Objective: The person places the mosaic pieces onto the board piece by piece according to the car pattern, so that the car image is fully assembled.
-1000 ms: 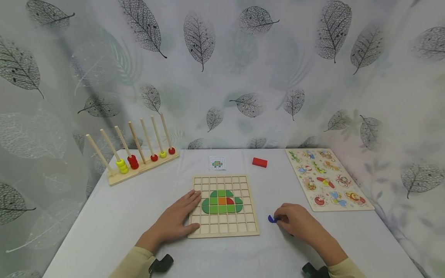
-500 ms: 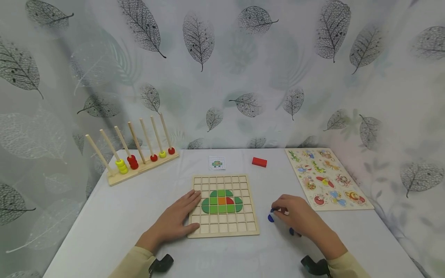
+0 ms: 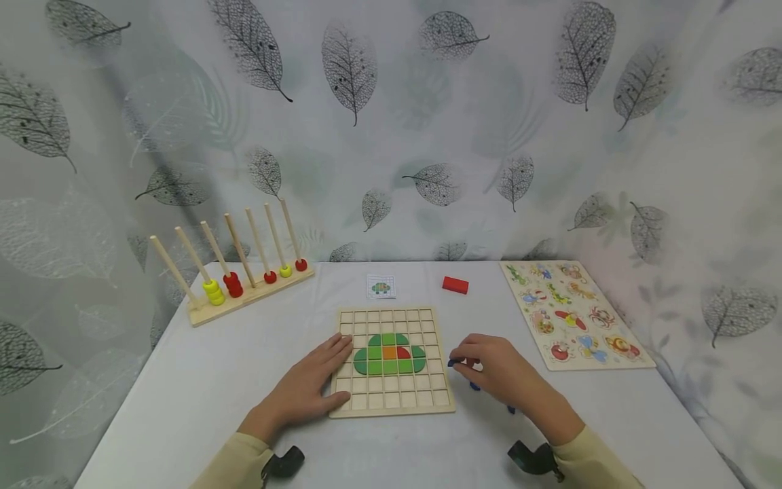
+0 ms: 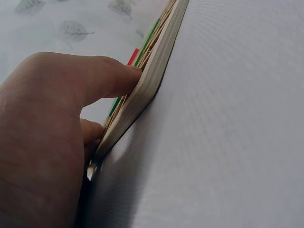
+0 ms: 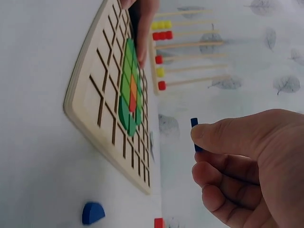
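A wooden grid board (image 3: 392, 401) lies at the table's middle, with a green shape of tiles (image 3: 389, 354) around an orange and a red tile. My left hand (image 3: 314, 384) rests flat on the board's left edge (image 4: 152, 90), fingers straight. My right hand (image 3: 489, 370) hovers just right of the board and pinches a small blue tile (image 3: 453, 363) (image 5: 194, 135) between thumb and fingers. Under that hand, two more blue pieces lie on the table, one (image 3: 474, 386) (image 5: 93, 213) near the board and one (image 3: 510, 409) nearer my wrist.
A rod stand with red and yellow beads (image 3: 241, 282) sits at the back left. A small pattern card (image 3: 381, 286) and a red block (image 3: 455, 285) lie behind the board. An animal peg puzzle (image 3: 571, 312) lies at the right. Leaf-print cloth walls in the table.
My right hand picked a blue tile off the table and carried it left toward the board's right edge. The left hand stayed still on the board.
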Tool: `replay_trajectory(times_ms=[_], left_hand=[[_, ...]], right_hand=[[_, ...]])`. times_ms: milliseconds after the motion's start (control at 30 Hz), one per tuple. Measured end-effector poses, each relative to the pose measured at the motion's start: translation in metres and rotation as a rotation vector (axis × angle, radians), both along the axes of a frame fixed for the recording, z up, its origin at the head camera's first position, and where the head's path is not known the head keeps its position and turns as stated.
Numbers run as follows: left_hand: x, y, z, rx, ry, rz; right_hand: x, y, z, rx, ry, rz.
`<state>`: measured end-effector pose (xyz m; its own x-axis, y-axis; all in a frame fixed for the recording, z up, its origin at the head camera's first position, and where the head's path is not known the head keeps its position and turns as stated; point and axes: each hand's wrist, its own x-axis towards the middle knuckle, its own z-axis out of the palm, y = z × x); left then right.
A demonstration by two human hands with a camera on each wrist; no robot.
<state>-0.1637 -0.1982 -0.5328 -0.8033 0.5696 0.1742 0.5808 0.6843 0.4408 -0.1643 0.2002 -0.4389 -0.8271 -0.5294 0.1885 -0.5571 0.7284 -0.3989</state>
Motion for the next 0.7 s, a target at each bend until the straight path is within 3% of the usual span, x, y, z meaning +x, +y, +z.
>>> replay_trajectory(times_ms=[500, 700], left_hand=[[-0.002, 0.000, -0.006, 0.013, 0.043, -0.002], [-0.003, -0.001, -0.007, 0.010, 0.016, -0.006]], right_hand=[[-0.003, -0.039, -0.005, -0.044, -0.012, 0.059], [-0.004, -0.049, -0.011, -0.016, -0.048, 0.045]])
